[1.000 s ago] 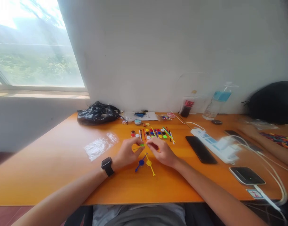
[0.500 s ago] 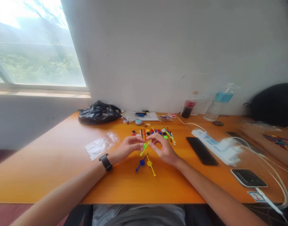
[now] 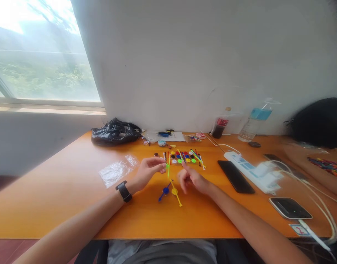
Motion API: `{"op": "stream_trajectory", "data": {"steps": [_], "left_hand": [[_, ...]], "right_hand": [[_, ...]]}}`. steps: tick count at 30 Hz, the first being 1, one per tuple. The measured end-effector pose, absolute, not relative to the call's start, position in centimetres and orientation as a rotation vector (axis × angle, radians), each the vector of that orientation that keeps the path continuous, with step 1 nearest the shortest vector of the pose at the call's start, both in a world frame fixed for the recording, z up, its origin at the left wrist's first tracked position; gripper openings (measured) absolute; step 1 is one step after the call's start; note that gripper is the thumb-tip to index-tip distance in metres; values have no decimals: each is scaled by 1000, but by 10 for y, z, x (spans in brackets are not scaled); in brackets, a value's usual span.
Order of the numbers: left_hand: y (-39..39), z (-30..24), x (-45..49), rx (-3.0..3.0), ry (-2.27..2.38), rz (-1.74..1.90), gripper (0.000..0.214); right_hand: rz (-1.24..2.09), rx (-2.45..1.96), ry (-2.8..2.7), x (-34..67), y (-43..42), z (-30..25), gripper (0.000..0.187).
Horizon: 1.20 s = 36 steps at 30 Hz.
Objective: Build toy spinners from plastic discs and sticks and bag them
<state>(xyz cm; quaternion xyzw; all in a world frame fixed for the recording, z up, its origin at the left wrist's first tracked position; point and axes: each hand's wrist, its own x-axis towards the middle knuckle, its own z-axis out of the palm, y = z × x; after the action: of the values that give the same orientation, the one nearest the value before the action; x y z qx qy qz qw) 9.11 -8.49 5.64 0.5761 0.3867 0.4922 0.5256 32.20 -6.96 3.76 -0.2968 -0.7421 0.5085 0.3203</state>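
My left hand [image 3: 149,169], with a black watch on the wrist, pinches a green stick with a small green disc on it [image 3: 168,169], holding it nearly upright above the orange table [image 3: 75,198]. My right hand [image 3: 191,178] hovers just right of it, fingers loosely spread and blurred, holding nothing. On the table below lie a blue disc on a blue stick [image 3: 164,191] and a yellow disc on a yellow stick [image 3: 175,193]. Behind the hands lies a cluster of several coloured discs and sticks [image 3: 185,157].
A black plastic bag [image 3: 115,135], papers and pens sit by the wall. A clear plastic sheet [image 3: 117,169] lies left. To the right are a black phone [image 3: 236,176], a white power strip [image 3: 253,171], another phone [image 3: 290,207], bottles and another person's forearm [image 3: 314,169].
My right hand let go of the green stick and drew back to the right and down. My left hand kept the stick and turned it from slanted to nearly upright.
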Motion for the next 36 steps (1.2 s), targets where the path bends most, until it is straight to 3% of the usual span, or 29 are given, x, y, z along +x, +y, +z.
{"op": "stream_trajectory", "data": {"steps": [2, 5, 19, 28, 33, 36], "left_hand": [[-83, 54, 91, 1358, 936, 1193, 26], [-81, 52, 90, 1336, 955, 1199, 27], [-66, 28, 87, 1112, 864, 1239, 41], [-63, 31, 88, 975, 702, 1232, 31], [-62, 35, 86, 830, 648, 1208, 46], [-64, 36, 88, 978, 731, 1210, 41]], "right_hand": [[1502, -734, -1912, 325, -68, 40, 89], [1450, -698, -1774, 328, -65, 44, 93], [1448, -868, -1595, 326, -56, 37, 84], [1467, -857, -1592, 327, -55, 35, 83], [1487, -843, -1593, 327, -55, 34, 83], [1494, -835, -1600, 327, -55, 34, 82]]}}
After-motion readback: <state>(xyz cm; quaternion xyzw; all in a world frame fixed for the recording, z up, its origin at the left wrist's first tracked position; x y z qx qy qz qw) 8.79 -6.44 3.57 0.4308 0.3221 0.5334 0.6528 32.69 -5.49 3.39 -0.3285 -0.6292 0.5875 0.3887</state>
